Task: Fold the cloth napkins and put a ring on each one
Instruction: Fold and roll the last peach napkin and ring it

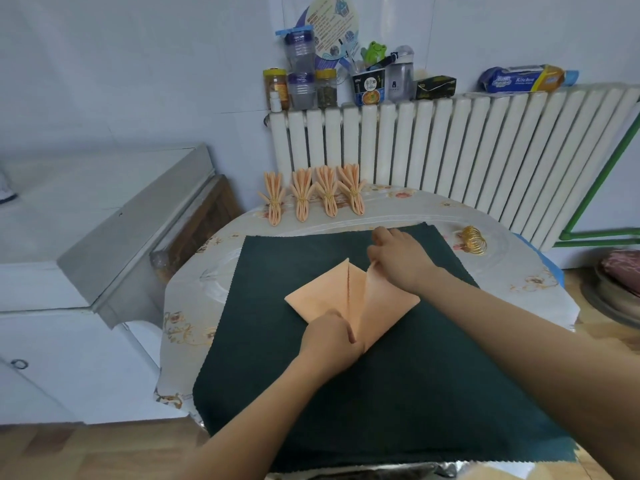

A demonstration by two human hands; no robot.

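A peach cloth napkin point(322, 296) lies part-folded into a kite shape on a dark green mat point(398, 393). My left hand point(329, 336) presses down on the napkin's near point. My right hand point(398, 258) pinches the upper edge of the napkin's right flap and lifts it off the mat. Several finished peach napkins point(311, 195), pleated into fans and each held by a gold ring, lie in a row at the table's far edge. A pile of loose gold rings point(472, 240) sits on the table to the right of the mat.
The small table carries a floral cover point(187, 327). A white radiator point(450, 143) stands behind it, with jars, bottles and packets on top. A white chest-like appliance point(86, 237) stands to the left. Wooden floor shows on both sides.
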